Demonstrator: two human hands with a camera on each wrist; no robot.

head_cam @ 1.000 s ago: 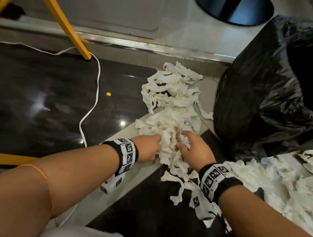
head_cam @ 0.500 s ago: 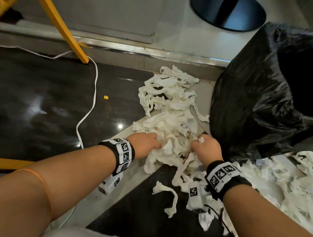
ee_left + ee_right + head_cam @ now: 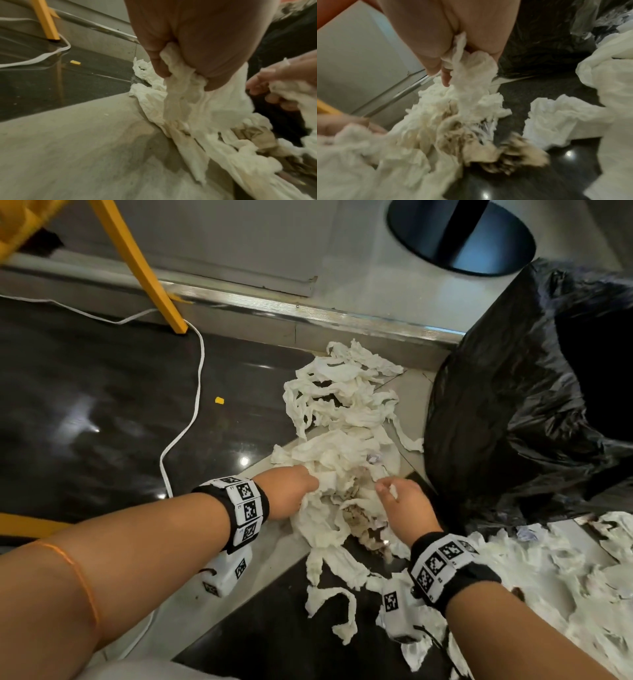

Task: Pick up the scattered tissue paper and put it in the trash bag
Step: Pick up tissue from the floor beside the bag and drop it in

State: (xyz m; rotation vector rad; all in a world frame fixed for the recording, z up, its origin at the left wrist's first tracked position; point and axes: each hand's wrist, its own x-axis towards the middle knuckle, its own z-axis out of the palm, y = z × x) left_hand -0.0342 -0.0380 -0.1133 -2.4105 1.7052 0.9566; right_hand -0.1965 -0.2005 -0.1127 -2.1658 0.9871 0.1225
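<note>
A heap of white tissue paper (image 3: 342,412) in torn strips lies on the floor, left of an open black trash bag (image 3: 534,405). My left hand (image 3: 291,491) grips a bunch of the tissue paper (image 3: 185,86) at the heap's near left side. My right hand (image 3: 404,501) grips another bunch of the tissue paper (image 3: 471,67) at the near right side, close to the bag's base. Some soiled brownish pieces (image 3: 471,142) show between the two hands. More tissue (image 3: 548,577) is strewn to the right, and loose strips (image 3: 329,594) trail toward me.
A white cable (image 3: 191,412) runs across the dark glossy floor at left, past a yellow frame leg (image 3: 144,268). A metal sill (image 3: 308,313) crosses behind the heap. A round black base (image 3: 459,234) stands at the back. A small yellow scrap (image 3: 219,400) lies near the cable.
My right hand has shifted right and away from the left, pulling the gripped tissue apart and exposing brownish pieces. The head view has moved slightly, and strips trail lower.
</note>
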